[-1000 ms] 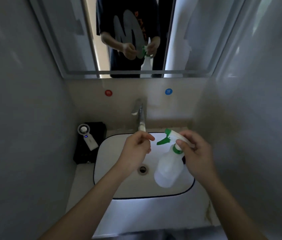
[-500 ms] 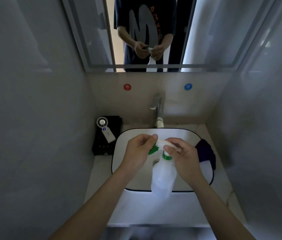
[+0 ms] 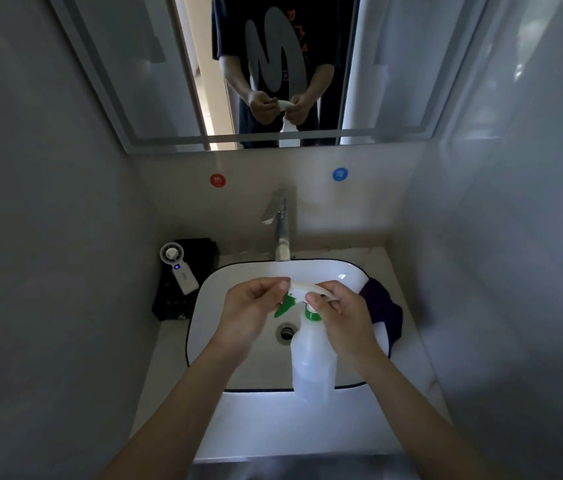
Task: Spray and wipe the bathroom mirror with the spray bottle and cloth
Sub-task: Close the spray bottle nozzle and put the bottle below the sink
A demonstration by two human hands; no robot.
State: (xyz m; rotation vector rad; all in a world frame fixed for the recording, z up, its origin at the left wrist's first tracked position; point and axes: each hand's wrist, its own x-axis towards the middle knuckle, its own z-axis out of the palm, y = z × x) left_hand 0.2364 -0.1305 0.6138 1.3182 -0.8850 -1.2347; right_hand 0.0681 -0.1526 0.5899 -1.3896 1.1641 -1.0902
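I hold a translucent white spray bottle with a green trigger and collar over the sink. My right hand grips the bottle's neck and spray head. My left hand pinches the nozzle end of the spray head. A dark purple cloth lies draped on the sink's right rim, partly hidden behind my right hand. The mirror hangs on the wall above and reflects both hands on the bottle.
A chrome tap stands behind the basin. To the left, a black box carries a small white handheld fan. Red and blue round stickers mark the wall. Grey walls close in on both sides.
The bottle has swung from a tilt to hanging nearly upright over the drain. My left hand came onto the nozzle. The view shifted, bringing the purple cloth into sight.
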